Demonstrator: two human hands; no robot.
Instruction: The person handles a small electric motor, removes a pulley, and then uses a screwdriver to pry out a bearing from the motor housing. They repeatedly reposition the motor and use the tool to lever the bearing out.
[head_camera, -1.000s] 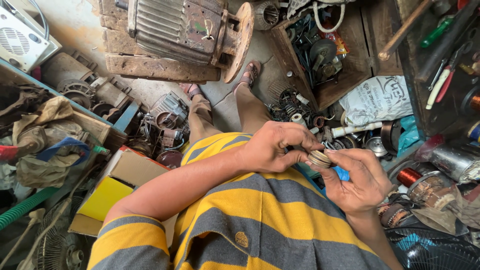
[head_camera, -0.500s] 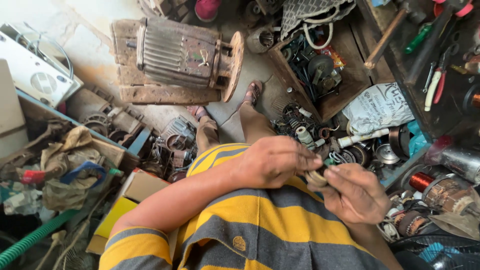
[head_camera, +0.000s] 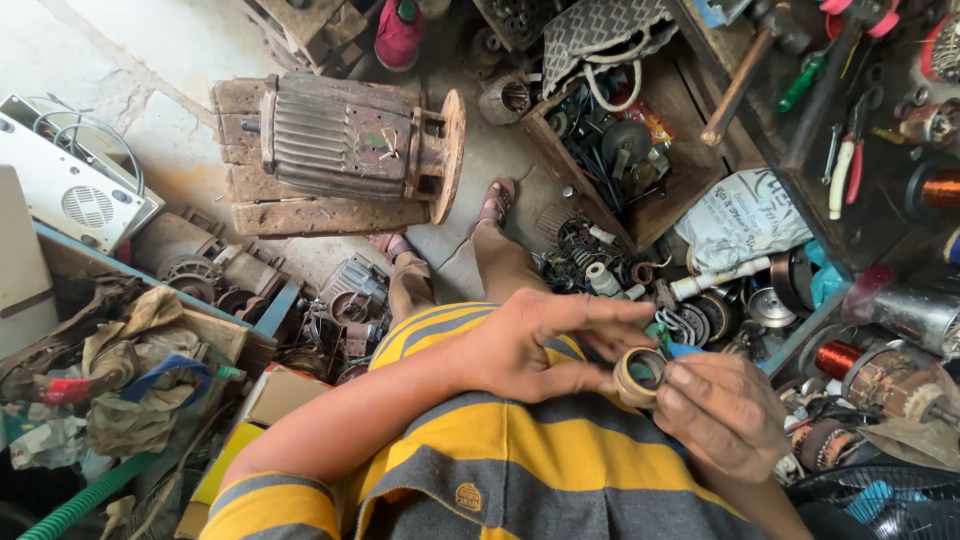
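A small tan roll of tape (head_camera: 638, 376) sits between both hands above my lap. My left hand (head_camera: 545, 345) pinches the roll's near side with thumb and fingers, the other fingers stretched out over it. My right hand (head_camera: 722, 412) grips the roll from the right, thumb laid on its rim. Something blue shows just behind the roll, mostly hidden by the fingers. Below the hands is my yellow and grey striped shirt (head_camera: 520, 470), with my legs and sandalled feet on the floor beyond.
A rusty electric motor (head_camera: 340, 150) lies on the concrete floor ahead. A wooden crate of parts (head_camera: 620, 150) and a hammer (head_camera: 745, 75) are at upper right. Copper-wound coils (head_camera: 870, 375), rags (head_camera: 140, 370), a white fan casing (head_camera: 65, 180) and a cardboard box (head_camera: 265, 410) crowd the sides.
The view has tilted down, so the motor now appears lower in frame. Both hands kept hold of the tape roll, and the left fingers have spread out over it.
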